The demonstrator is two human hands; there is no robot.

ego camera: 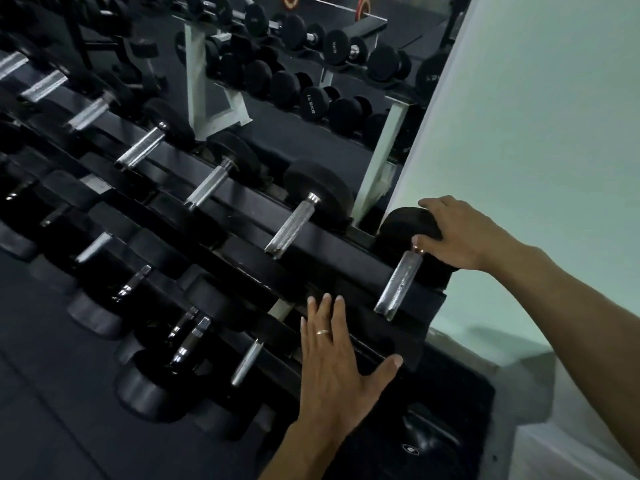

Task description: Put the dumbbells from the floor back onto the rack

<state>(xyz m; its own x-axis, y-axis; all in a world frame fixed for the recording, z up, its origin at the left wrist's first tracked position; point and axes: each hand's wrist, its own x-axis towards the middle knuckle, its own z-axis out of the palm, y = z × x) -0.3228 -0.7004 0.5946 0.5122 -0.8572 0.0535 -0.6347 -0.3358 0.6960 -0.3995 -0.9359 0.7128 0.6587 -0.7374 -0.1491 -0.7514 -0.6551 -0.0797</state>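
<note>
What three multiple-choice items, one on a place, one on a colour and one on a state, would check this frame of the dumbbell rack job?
1. Where does the right hand rest?
A. On the far head of the end dumbbell on the top shelf, next to the wall
B. On the floor mat
C. On the ring of the other hand

2. What colour are the dumbbell heads on the rack?
A. Red
B. Black
C. Yellow

3. How is the left hand?
A. Clenched round a handle
B. Out of view
C. Flat with fingers spread on the near head of that dumbbell

Answers:
1 A: its fingers curl over the rubber head beside the pale wall.
2 B: every head in view is black, with chrome handles.
3 C: straight fingers lie on the head, gripping nothing.
</note>
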